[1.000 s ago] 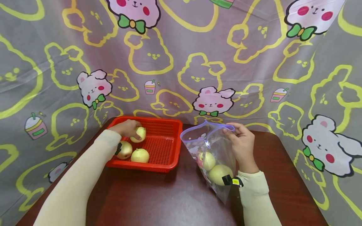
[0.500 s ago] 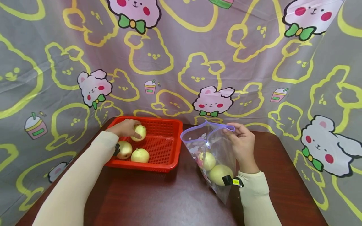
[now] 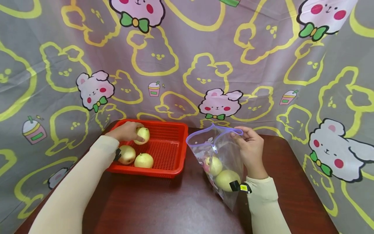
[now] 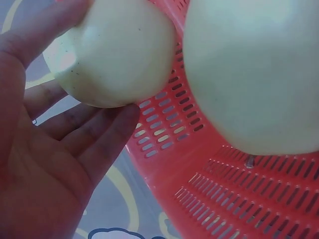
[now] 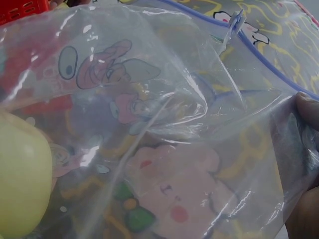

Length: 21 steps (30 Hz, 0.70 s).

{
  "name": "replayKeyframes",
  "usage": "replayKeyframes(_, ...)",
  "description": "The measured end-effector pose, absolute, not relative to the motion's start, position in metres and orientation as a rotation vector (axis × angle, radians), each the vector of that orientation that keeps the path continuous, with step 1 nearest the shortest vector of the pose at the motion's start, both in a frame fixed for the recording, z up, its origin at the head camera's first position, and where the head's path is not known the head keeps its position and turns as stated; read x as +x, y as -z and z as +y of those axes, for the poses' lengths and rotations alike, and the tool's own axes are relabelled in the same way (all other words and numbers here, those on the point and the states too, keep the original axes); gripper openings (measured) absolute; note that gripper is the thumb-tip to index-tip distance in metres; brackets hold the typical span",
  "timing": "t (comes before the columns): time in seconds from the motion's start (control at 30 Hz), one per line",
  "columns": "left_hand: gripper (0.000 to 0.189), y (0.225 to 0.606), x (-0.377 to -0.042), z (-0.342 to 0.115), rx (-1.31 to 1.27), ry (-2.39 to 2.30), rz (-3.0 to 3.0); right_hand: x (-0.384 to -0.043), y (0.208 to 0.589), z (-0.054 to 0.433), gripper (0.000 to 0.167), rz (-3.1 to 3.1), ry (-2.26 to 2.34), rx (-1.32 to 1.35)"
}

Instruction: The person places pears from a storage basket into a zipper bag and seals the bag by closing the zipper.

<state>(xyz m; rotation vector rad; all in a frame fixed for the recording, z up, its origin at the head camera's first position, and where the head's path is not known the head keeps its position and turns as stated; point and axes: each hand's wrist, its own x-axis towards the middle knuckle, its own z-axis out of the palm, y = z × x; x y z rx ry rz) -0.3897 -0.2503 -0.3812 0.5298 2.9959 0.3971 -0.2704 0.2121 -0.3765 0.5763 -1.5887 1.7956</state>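
My left hand point(image 3: 126, 131) grips a pale yellow pear point(image 3: 143, 136) at the far left part of the red plastic basket point(image 3: 186, 143). In the left wrist view the thumb lies over this pear point(image 4: 114, 55) and the fingers are under its side. Two more pears, one golden point(image 3: 127, 154) and one paler point(image 3: 144, 161), lie near the basket's front wall. My right hand point(image 3: 252, 148) pinches the purple rim of a clear zip bag point(image 3: 230, 149), whose mouth gapes. Inside the bag are a smaller pear point(image 3: 215, 166) and a larger one point(image 3: 228, 179).
Basket and bag are side by side on a dark brown table point(image 3: 146, 204). A grey curtain point(image 3: 175, 42) with cartoon prints hangs behind and at both sides. The bag's zip slider point(image 3: 214, 149) sits on its front rim.
My left hand has shifted slightly left and up with the pear in its grip. The view has turned a little. Right hand and bag stay where they were.
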Motion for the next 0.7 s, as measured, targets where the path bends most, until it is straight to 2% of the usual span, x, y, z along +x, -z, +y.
replayKeyframes(0.7,0.076,0.367,-0.386,-0.243,0.572,-0.467,3.051,-0.275,0.377,0.213,0.022,-1.563,-1.830,0.589)
